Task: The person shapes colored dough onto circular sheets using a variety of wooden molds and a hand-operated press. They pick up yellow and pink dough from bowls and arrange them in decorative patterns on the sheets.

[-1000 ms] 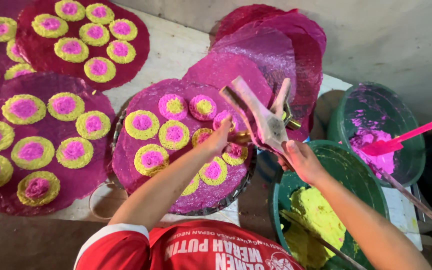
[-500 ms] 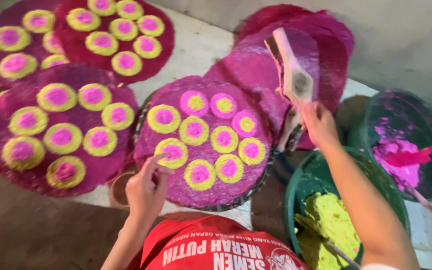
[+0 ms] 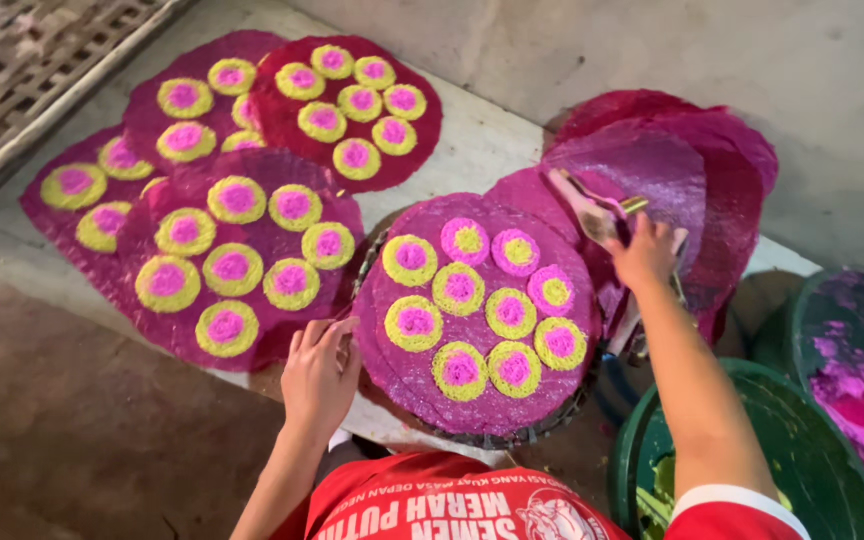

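Left hand: fingers curled loosely, tips on the near-left edge of the round magenta disc in front of the person. Can't tell whether it's pinching the edge or just resting on it.

Right hand: closed around the handle of a flat scraper-like tool, held over the stack of bare magenta sheets just right of the disc. The tool's blade points up-left.

The disc sits on a round dark tray at the slab's near edge and carries nine small rings, some yellow with pink centres, some pink with yellow centres.

Further left: three more filled magenta discs, overlapping on the pale slab.

Lower right: green tub with yellow paste. Beside it, a second tub with pink paste.
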